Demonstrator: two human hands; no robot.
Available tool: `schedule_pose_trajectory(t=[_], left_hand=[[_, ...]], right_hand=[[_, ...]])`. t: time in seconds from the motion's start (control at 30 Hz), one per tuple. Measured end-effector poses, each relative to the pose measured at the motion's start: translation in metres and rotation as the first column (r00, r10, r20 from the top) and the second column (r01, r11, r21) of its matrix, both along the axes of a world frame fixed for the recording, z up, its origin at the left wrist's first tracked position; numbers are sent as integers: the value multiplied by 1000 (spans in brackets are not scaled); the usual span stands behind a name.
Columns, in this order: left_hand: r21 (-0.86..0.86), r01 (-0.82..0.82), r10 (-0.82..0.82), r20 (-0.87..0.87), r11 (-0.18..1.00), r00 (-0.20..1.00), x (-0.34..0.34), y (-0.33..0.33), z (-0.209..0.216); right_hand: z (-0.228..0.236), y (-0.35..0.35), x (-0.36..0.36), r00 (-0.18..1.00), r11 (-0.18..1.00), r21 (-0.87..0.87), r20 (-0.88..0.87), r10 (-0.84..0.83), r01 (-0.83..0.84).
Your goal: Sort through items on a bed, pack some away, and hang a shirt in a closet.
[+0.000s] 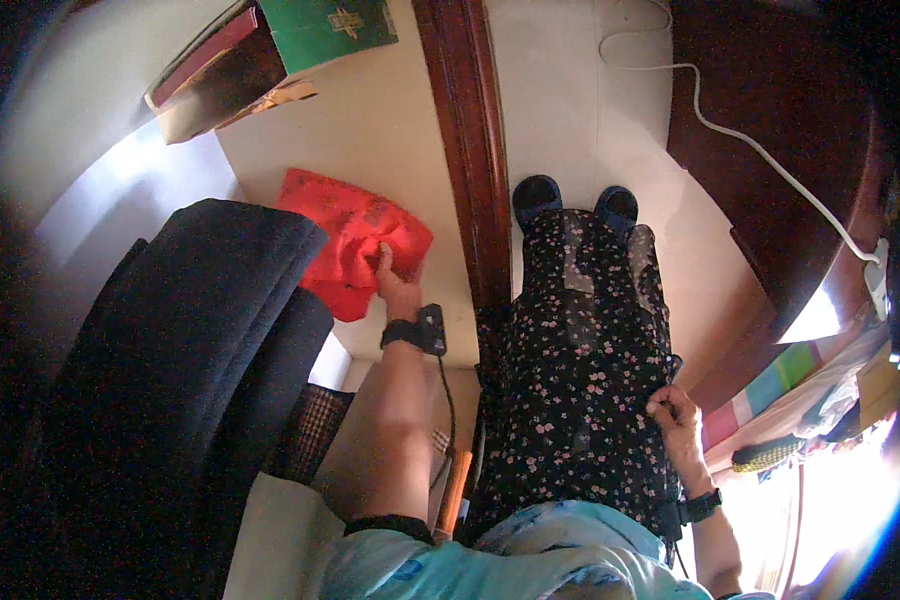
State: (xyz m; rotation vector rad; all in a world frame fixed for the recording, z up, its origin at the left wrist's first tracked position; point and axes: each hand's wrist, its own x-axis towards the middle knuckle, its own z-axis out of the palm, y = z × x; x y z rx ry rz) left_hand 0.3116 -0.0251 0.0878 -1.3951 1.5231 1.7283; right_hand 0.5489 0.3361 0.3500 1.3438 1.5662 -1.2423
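A crumpled red cloth with faint dark marks lies spread on a cream surface at the left of centre. My left hand grips its near right edge; the thumb shows on the cloth and the other fingers are mostly hidden. On that wrist is a black strap with a small box and a cable. Low on the right, my right hand rests with curled fingers against the side of the black floral skirt I wear. Whatever those fingers may hold is too small to tell.
Dark folded fabric stands high on the left. Beyond the cloth are books and a green box. A dark wooden edge divides the cream surface from the floor by my feet. A white cable crosses brown furniture on the right.
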Motion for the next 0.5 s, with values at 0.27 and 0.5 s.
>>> schedule_pose_trajectory(t=[0.27, 0.5], left_hand=[[-339, 152, -254, -281, 928, 926, -157, -66, 18], [-164, 71, -106, -215, 984, 971, -198, -56, 12]], right_hand=[[0, 6, -25, 999, 999, -12, -8, 36, -36], [-1, 0, -24, 996, 996, -26, -11, -90, 89]])
